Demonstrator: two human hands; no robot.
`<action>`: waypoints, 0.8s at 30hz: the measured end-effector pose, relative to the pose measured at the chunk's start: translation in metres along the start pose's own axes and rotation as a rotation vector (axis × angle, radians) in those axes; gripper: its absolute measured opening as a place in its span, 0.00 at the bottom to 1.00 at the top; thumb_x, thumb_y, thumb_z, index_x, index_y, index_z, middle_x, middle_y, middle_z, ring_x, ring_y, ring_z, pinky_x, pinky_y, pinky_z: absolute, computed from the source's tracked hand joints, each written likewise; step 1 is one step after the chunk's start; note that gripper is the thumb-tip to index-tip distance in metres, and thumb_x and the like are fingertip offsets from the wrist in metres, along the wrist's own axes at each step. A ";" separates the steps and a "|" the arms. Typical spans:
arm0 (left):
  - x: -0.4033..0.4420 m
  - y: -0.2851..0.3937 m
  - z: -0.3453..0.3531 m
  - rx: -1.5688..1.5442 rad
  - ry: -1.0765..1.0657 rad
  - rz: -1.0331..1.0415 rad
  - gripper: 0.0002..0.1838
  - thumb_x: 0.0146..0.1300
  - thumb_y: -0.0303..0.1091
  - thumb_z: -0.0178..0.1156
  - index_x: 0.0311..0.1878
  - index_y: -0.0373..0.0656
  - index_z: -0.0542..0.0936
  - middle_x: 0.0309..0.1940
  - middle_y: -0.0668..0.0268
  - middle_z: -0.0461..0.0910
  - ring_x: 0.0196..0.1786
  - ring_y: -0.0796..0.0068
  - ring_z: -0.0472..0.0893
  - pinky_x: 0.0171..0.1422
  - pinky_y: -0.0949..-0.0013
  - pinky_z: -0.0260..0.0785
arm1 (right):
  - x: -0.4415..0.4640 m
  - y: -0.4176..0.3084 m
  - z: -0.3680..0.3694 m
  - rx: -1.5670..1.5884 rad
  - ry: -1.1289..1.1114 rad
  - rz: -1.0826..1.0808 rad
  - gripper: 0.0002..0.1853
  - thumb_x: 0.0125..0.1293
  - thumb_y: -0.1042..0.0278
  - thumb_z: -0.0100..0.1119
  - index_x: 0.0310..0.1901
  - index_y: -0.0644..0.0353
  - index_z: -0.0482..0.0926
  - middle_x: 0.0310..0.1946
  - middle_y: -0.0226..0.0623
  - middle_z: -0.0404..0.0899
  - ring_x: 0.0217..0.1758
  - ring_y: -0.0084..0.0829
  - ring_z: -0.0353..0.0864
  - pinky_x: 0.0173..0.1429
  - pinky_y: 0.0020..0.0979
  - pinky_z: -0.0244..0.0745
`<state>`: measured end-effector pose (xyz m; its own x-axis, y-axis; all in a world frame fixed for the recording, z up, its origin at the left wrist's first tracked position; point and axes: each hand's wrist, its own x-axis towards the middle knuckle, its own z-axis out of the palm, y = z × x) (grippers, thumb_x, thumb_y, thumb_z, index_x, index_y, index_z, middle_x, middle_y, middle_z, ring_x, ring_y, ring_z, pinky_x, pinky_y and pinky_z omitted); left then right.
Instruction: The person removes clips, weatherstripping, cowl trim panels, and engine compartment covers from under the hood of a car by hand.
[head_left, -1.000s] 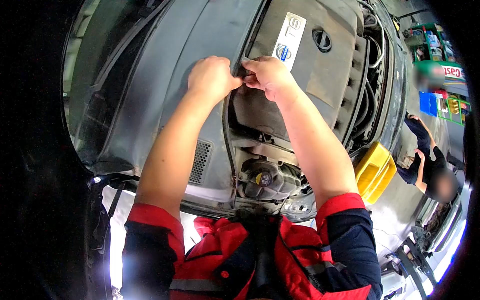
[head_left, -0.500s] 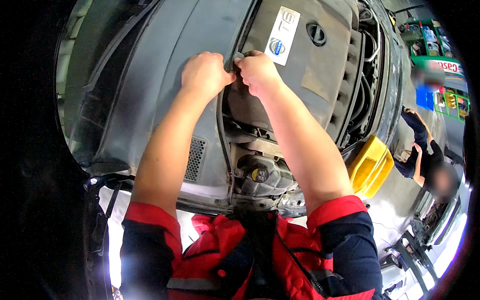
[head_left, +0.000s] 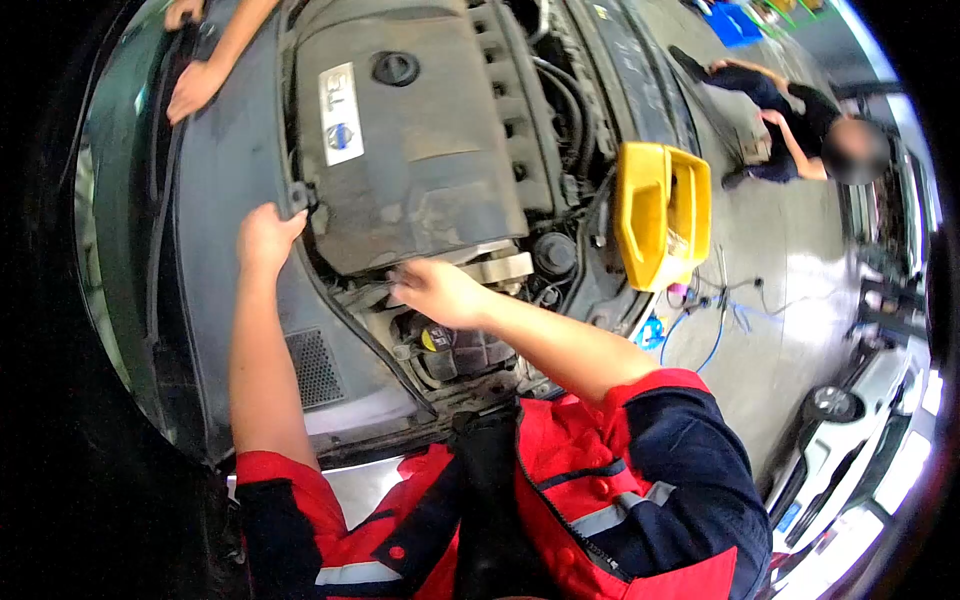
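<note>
Spreading hands apart since a second ago: keeping left hand [head_left: 265,240] curled, thumb at engine-side edge of grey panel [head_left: 225,180]; right hand [head_left: 440,293] curled, blurred, by near edge of engine cover [head_left: 420,170]. Cannot tell either grip. Apparently working separate spots now.

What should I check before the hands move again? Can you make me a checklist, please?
1. Left hand at the edge of the grey panel: ok.
2. Right hand holding something: cannot tell; its fingers are blurred.
3. Another person's hand well away from the grey panel: not ok; it is at the panel's windscreen side.
4. Yellow-marked cap sitting on the reservoir: ok, it looks in place, but how tight is hidden.
5. Yellow container apart from both working hands: ok.
6. Person in the background away from this engine: ok.
</note>
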<state>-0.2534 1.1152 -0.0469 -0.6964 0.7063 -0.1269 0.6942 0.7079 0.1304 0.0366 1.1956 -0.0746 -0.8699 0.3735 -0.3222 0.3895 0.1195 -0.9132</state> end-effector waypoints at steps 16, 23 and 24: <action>-0.326 0.051 0.073 -0.249 -0.141 -0.040 0.23 0.72 0.45 0.57 0.27 0.34 0.75 0.23 0.50 0.75 0.28 0.51 0.74 0.38 0.51 0.66 | -0.275 0.135 -0.232 -0.648 0.648 0.384 0.29 0.63 0.56 0.67 0.61 0.66 0.73 0.63 0.54 0.72 0.57 0.52 0.81 0.59 0.45 0.78; -0.399 0.103 0.079 -0.018 -0.422 0.043 0.22 0.66 0.46 0.58 0.28 0.34 0.79 0.29 0.44 0.79 0.37 0.39 0.78 0.44 0.44 0.68 | -0.243 0.134 -0.183 -0.853 0.291 0.355 0.13 0.65 0.73 0.54 0.50 0.65 0.77 0.50 0.52 0.77 0.48 0.46 0.86 0.46 0.40 0.85; -0.405 0.106 0.080 -0.029 -0.418 0.031 0.22 0.66 0.46 0.57 0.28 0.34 0.78 0.29 0.44 0.79 0.38 0.39 0.78 0.44 0.44 0.68 | -0.249 0.137 -0.173 -0.849 0.326 0.313 0.11 0.65 0.71 0.53 0.48 0.64 0.77 0.47 0.50 0.78 0.47 0.46 0.86 0.45 0.41 0.84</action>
<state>0.1164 0.9045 -0.0601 -0.5369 0.6720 -0.5101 0.7043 0.6899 0.1674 0.3590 1.2779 -0.0765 -0.6120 0.7236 -0.3190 0.7905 0.5489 -0.2715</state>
